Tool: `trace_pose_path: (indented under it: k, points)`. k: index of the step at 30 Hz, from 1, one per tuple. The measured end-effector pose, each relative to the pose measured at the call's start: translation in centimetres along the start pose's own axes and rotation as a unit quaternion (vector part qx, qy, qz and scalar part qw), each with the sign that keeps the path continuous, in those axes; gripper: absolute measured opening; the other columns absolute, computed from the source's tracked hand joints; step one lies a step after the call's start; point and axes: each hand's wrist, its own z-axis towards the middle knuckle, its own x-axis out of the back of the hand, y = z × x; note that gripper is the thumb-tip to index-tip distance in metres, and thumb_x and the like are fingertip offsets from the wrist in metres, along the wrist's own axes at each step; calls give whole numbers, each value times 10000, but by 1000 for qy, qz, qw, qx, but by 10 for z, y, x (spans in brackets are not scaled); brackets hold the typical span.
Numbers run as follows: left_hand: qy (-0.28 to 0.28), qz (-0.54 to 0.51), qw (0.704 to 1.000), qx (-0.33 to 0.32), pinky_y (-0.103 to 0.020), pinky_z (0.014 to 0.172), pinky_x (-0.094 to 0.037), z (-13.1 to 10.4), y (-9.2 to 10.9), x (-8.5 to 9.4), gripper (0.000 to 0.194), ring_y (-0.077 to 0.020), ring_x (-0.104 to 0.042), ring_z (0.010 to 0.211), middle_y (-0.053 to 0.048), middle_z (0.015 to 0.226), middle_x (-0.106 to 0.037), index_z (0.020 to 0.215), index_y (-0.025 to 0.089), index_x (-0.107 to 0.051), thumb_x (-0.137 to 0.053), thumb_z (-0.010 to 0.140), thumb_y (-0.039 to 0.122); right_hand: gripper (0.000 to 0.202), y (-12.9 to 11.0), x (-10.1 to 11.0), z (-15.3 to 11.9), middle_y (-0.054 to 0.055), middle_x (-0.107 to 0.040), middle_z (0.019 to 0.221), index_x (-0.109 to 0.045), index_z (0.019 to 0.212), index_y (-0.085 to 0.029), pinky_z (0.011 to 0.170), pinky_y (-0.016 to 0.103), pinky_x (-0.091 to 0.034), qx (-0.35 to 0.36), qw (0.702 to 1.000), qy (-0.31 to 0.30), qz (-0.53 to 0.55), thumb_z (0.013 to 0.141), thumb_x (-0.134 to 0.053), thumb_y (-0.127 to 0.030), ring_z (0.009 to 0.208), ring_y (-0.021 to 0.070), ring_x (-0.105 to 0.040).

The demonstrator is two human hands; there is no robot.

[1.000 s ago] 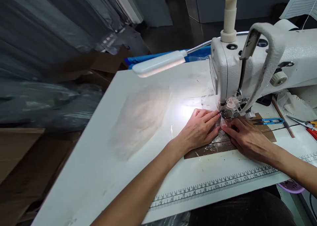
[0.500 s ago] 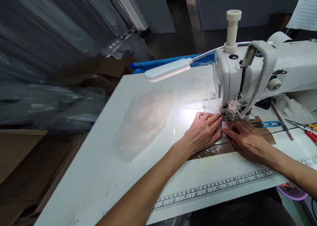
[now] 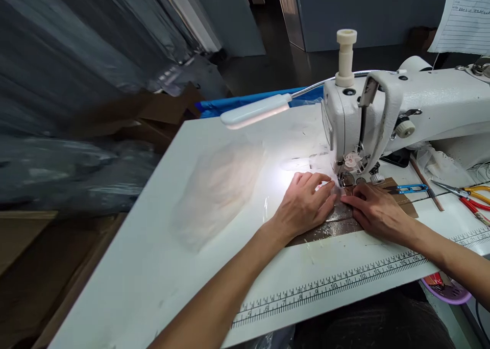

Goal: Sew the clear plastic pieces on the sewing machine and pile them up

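Observation:
A white sewing machine (image 3: 337, 119) stands at the right, its presser foot (image 3: 341, 179) low over the table. My left hand (image 3: 306, 203) rests left of the foot, palm down, fingers stretched forward with gaps between them. Close in front of the foot, my right hand (image 3: 377, 211) is closed, thumb and forefinger together at the edge of a sheer pale fabric (image 3: 338, 192). Most of that fabric is hidden by my fingers. Beneath both hands lies a brown, tape-covered sheet (image 3: 331, 231).
Blue thread snips (image 3: 412, 189), a brown stick (image 3: 426, 183) and scissors (image 3: 454, 190) lie right of my hands. A lamp (image 3: 256, 111) shines from the left. A printed ruler (image 3: 329, 288) runs along the front edge. A purple basket (image 3: 449, 297) hangs below. Cardboard boxes (image 3: 34, 247) stand left.
The whole view has shifted slightly, so the machine sits a little further left. My left fingers have drawn back a little from the presser foot and spread. My right hand stays beside it.

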Motion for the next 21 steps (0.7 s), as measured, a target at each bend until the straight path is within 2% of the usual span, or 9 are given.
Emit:
trace_pose_path:
  k: [2, 6, 12, 16, 21]
  points:
    - [6, -34, 999, -39, -327, 652, -423, 1, 1, 3, 156, -161, -556, 712, -59, 883, -678, 901, 157, -630, -482, 936, 192, 312, 1, 0, 0, 93, -565, 923, -631, 1135, -172, 709, 326, -504, -2, 1000, 9, 4, 925, -404, -133, 821, 185, -531]
    - [-40, -60, 990, -118, -316, 665, -439, 1, 4, 3, 196, -148, -568, 699, -42, 840, -691, 827, 160, -639, -466, 918, 140, 321, 2, -3, -2, 91, -565, 926, -653, 1144, -182, 706, 303, -495, -22, 999, 21, 22, 926, -419, -159, 819, 176, -538]
    - [-41, -57, 989, -128, -317, 649, -436, -2, 3, -2, 240, -145, -586, 682, -55, 842, -695, 797, 148, -649, -451, 934, 146, 335, 3, -3, -1, 91, -574, 943, -657, 1155, -190, 716, 288, -502, -32, 998, 20, 41, 936, -403, -180, 819, 167, -552]
    - [-64, -49, 988, -130, -318, 642, -432, -1, 3, 0, 268, -146, -583, 677, -49, 820, -686, 790, 162, -650, -426, 936, 152, 345, 3, -2, 0, 92, -572, 929, -660, 1152, -181, 697, 285, -506, -25, 999, 23, 43, 945, -384, -188, 805, 168, -561]
    - [-53, -67, 988, -128, -325, 628, -438, 0, 4, 4, 248, -149, -558, 625, -55, 812, -687, 792, 145, -661, -448, 912, 191, 334, 2, -2, -1, 90, -574, 932, -661, 1151, -192, 689, 292, -507, -29, 999, 16, 25, 937, -405, -190, 795, 171, -564]
